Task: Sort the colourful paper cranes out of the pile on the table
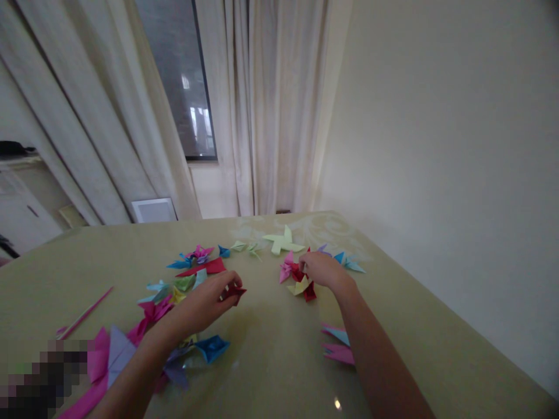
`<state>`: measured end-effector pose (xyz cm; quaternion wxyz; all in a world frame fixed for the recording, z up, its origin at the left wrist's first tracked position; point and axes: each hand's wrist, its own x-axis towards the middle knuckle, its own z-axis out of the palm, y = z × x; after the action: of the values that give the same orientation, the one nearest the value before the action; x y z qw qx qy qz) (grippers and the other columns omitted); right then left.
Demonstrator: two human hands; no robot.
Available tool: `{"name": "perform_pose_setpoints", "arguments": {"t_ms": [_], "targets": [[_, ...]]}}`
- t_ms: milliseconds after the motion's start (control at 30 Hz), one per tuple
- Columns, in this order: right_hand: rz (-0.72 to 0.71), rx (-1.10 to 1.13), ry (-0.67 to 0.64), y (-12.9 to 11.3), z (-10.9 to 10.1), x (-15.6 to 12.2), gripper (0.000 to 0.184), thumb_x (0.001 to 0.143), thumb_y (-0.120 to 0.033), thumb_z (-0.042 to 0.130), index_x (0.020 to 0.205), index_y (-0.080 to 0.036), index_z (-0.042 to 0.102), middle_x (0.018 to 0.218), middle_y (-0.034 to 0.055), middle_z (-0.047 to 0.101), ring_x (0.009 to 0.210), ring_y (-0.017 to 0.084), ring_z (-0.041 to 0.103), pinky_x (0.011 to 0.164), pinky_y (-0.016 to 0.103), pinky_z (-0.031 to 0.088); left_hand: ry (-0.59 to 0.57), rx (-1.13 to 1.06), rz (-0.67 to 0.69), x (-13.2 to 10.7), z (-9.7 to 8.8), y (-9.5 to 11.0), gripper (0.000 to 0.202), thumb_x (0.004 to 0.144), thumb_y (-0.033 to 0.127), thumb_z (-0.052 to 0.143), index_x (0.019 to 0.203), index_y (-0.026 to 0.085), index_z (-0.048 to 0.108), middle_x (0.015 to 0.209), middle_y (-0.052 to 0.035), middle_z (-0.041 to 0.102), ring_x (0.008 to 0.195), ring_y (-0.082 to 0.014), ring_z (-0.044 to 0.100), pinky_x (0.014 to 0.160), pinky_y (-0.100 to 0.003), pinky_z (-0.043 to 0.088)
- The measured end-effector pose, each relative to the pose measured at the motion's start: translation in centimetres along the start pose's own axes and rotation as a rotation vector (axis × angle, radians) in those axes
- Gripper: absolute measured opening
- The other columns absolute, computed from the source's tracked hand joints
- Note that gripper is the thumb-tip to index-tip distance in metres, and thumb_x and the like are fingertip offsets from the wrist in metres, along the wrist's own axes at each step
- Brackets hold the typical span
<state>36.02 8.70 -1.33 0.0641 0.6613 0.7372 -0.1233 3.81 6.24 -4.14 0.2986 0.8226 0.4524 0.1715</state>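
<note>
Between the thumb and fingers of my left hand (220, 294) is a small red origami piece (236, 292), lifted over the tabletop at centre left. My right hand (325, 269) reaches to a cluster of folded paper at centre right. Its fingers are pinched on a red origami piece (298, 272), partly hidden by the hand. Close beside it lie a pink paper flower (286, 267), a pale yellow folded piece (299, 286) and a dark red one (310, 292). Blue folded paper (353, 265) shows behind my right wrist.
Many origami pieces lie around my left forearm, among them a blue one (212, 348) and a magenta flower (154, 311). A pale green pinwheel shape (283, 240) lies at the back of the table (271, 349). Pink and blue folded paper (337, 352) is by my right forearm. A wall (458, 174) borders the right.
</note>
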Motion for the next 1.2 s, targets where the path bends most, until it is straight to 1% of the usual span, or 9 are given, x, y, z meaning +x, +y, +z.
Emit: {"name": "perform_pose_setpoints", "arguments": {"t_ms": [167,333,467,567,700,800,867,1033,1200], "targets": [[0.016,0.013,-0.07,0.0,0.4,0.5,0.029,0.103,-0.038,0.069,0.124,-0.017,0.069,0.125,0.0085,0.072,0.107,0.023,0.072,0.094,0.045,0.061,-0.034,0.031,0.008,-0.1,0.0,0.4,0.018,0.096,0.039,0.054,0.099,0.023,0.06,0.093,-0.0044,0.074,0.085,-0.0216,0.069,0.079,-0.034,0.053],[0.018,0.049,-0.038,0.1,0.5,0.6,0.033,0.103,-0.038,0.069,0.13,-0.018,0.067,0.13,0.0093,0.069,0.11,0.024,0.07,0.094,0.046,0.061,-0.047,0.029,-0.004,0.0,0.1,0.3,0.019,0.096,0.04,0.054,0.099,0.022,0.061,0.094,-0.0048,0.074,0.084,-0.0217,0.069,0.077,-0.033,0.052],[-0.035,0.124,0.024,-0.6,-0.6,-0.4,0.012,0.102,-0.022,0.066,0.106,-0.016,0.076,0.112,0.0114,0.077,0.102,0.024,0.073,0.088,0.035,0.057,-0.007,0.057,-0.021,0.2,0.0,0.7,0.021,0.096,0.041,0.056,0.103,0.022,0.062,0.092,-0.0041,0.075,0.079,-0.021,0.068,0.071,-0.031,0.048],[-0.154,0.209,0.116,-2.3,-1.9,-2.0,0.018,0.106,-0.023,0.058,0.114,-0.02,0.074,0.113,0.0077,0.078,0.106,0.02,0.073,0.088,0.028,0.052,0.074,0.036,-0.003,0.3,0.0,1.2,0.027,0.097,0.047,0.057,0.102,0.021,0.065,0.085,-0.0026,0.073,0.071,-0.0189,0.063,0.064,-0.03,0.043],[-0.456,0.432,0.216,-6.1,-2.4,-4.3,0.033,0.098,-0.046,0.074,0.12,-0.022,0.07,0.107,0.0031,0.078,0.091,0.017,0.071,0.078,0.025,0.049,0.162,-0.138,0.031,0.4,0.1,2.3,0.033,0.097,0.048,0.061,0.114,0.021,0.068,0.095,-0.0042,0.076,0.076,-0.0191,0.065,0.068,-0.029,0.048],[-0.544,0.406,0.301,-8.5,-2.1,-5.2,0.015,0.097,-0.032,0.076,0.103,-0.02,0.071,0.1,0.0035,0.076,0.086,0.017,0.068,0.078,0.028,0.044,0.179,-0.224,0.052,0.3,0.2,3.5,0.034,0.097,0.047,0.063,0.12,0.021,0.069,0.105,-0.0062,0.078,0.09,-0.0216,0.07,0.079,-0.031,0.053],[-0.542,0.329,0.339,-9.2,-2.0,-5.5,0.002,0.099,-0.019,0.069,0.098,-0.019,0.071,0.097,0.0037,0.075,0.089,0.018,0.067,0.079,0.028,0.041,0.162,-0.241,0.069,0.1,0.0,4.3,0.035,0.099,0.047,0.06,0.122,0.021,0.069,0.107,-0.0068,0.077,0.095,-0.0227,0.07,0.082,-0.032,0.054],[-0.502,0.289,0.365,-7.7,-3.1,-5.9,0.013,0.098,-0.013,0.064,0.097,-0.02,0.075,0.095,0.0032,0.076,0.087,0.017,0.066,0.076,0.026,0.04,0.071,-0.182,-0.038,-1.6,-1.4,4.4,0.058,0.097,0.055,0.058,0.146,0.025,0.053,0.119,-0.008,0.074,0.096,-0.0233,0.07,0.083,-0.035,0.056],[-0.1,0.128,0.347,-2.2,-4.7,-6.2,0.021,0.1,-0.017,0.061,0.104,-0.024,0.081,0.109,0.0078,0.079,0.101,0.024,0.07,0.083,0.031,0.043,-0.239,0.282,-0.268,-2.6,-1.6,1.0,0.054,0.067,0.025,0.077,0.121,0.029,0.07,0.112,-0.0039,0.076,0.099,-0.0277,0.07,0.082,-0.036,0.05]]}}
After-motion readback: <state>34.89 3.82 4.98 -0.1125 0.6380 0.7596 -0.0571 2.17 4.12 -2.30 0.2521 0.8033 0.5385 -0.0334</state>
